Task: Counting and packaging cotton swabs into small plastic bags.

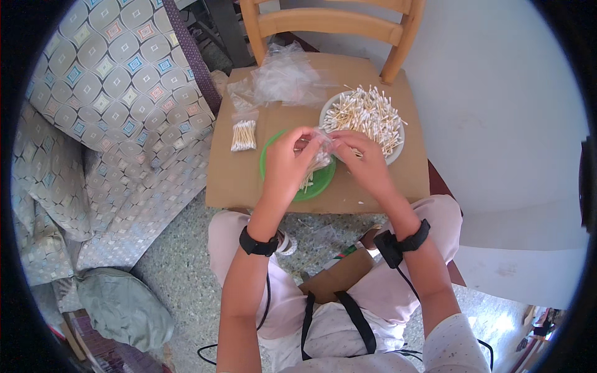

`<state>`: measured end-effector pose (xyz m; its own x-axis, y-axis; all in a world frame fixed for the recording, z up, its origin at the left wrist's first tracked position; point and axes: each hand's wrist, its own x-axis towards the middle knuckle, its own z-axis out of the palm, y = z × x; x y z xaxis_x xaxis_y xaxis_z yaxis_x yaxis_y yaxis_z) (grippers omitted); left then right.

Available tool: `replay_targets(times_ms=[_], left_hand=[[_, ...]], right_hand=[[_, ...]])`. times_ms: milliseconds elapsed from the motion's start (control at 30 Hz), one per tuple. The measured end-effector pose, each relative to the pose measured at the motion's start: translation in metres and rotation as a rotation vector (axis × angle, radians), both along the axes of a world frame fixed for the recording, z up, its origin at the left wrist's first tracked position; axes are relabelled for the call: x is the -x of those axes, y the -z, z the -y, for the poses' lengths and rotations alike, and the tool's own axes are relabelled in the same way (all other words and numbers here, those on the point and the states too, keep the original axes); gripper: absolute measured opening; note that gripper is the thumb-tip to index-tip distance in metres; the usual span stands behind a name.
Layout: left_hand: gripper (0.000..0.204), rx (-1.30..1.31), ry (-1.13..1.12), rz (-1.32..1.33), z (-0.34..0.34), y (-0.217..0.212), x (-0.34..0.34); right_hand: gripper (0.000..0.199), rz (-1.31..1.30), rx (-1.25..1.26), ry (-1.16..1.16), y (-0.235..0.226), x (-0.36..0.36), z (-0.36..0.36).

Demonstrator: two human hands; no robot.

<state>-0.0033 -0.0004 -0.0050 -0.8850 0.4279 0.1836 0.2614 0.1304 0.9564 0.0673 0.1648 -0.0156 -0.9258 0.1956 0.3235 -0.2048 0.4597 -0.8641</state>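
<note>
A small clear plastic bag (323,144) with cotton swabs in it is held up between my two hands over a round green dish (322,181). My left hand (288,160) is closed round the bag's left side. On the other side, my right hand (365,163) pinches the bag near its upper edge. Some cotton swabs (306,182) show below the bag, over the dish; whether they lie in it I cannot tell. Just beyond my right hand stands a white bowl (402,144) heaped with loose cotton swabs (364,115). A filled bag of cotton swabs (244,135) lies left of the dish.
Loose clear plastic bags (287,76) are piled at the back of the cardboard (239,180), which covers a wooden chair's seat. The chair's backrest (329,22) rises behind. Patterned fabric (137,81) is at the left, a pale wall (497,124) at the right.
</note>
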Motion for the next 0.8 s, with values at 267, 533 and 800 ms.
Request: replay_targets(times_ms=[267, 533, 800], left_hand=[[0.025, -0.249, -0.029, 0.155, 0.001, 0.007, 0.005], [0.039, -0.444, 0.020, 0.281, -0.002, -0.018, -0.005], [0.049, -0.404, 0.107, 0.258, -0.001, -0.011, 0.003]], right_hand=[[0.042, 0.093, 0.245, -0.124, -0.021, -0.003, 0.009], [0.044, 0.178, 0.306, -0.154, -0.014, -0.002, 0.009], [0.033, 0.121, 0.286, -0.107, -0.011, 0.000, 0.008]])
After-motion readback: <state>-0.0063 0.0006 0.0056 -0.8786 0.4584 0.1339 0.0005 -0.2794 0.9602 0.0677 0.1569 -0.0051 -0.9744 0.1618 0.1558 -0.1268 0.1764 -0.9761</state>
